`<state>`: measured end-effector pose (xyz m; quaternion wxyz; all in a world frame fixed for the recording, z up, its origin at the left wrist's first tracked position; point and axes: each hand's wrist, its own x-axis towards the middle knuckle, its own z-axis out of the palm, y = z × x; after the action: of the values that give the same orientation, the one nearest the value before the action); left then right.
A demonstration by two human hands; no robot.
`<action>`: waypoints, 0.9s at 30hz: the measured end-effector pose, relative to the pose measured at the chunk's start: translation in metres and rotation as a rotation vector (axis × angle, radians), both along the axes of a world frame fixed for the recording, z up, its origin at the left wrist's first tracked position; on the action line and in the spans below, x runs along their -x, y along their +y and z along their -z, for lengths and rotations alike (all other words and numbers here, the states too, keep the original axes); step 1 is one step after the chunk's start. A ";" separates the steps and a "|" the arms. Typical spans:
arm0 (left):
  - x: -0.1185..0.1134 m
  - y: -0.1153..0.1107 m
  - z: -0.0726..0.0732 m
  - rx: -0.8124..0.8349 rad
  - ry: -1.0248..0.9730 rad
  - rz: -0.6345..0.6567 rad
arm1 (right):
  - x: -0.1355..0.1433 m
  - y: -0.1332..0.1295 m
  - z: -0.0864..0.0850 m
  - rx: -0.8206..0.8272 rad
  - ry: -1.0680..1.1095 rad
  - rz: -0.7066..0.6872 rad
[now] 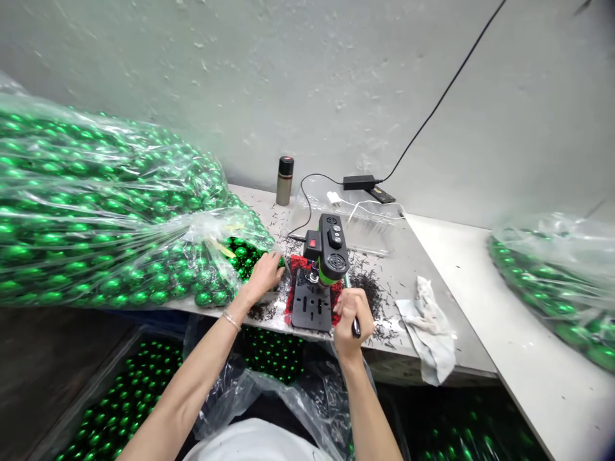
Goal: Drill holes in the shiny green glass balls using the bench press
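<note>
My left hand (266,275) is at the mouth of a clear plastic bag (196,224), beside the shiny green balls (243,256) that show there. Its fingers are loosely bent and slightly apart, and I see nothing held in them. My right hand (354,317) is wrapped round a slim pen-like tool with a black end (356,328); a pale blue-green part shows above the fist. Between the hands stands a small black and green machine (331,250) over a slotted black plate (311,301). Red material (291,307) lies under the plate.
Small black scraps (369,291) litter the table (398,256). Behind the machine are a bottle (284,181), a power adapter (358,182) and cables. A white cloth (427,333) hangs over the front edge. More bagged balls (542,288) are at right, and loose ones (129,390) below.
</note>
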<state>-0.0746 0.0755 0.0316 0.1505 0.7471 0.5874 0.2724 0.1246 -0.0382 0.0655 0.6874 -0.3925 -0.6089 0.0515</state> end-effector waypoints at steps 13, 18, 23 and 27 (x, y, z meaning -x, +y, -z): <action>-0.047 -0.071 0.025 0.645 -1.071 -0.039 | -0.002 0.002 -0.032 0.086 -0.011 0.027; -0.058 -0.070 0.031 0.440 -0.699 0.034 | -0.001 0.001 -0.031 0.069 -0.018 0.034; -0.061 -0.075 0.029 0.260 -0.413 0.113 | 0.000 0.000 -0.026 0.054 -0.014 0.032; -0.065 -0.081 0.031 0.048 -0.250 0.156 | -0.001 -0.001 -0.026 0.036 -0.028 0.037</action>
<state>-0.0095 -0.0052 0.0006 0.2610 0.7468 0.5107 0.3367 0.1251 -0.0394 0.0911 0.6727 -0.4165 -0.6100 0.0442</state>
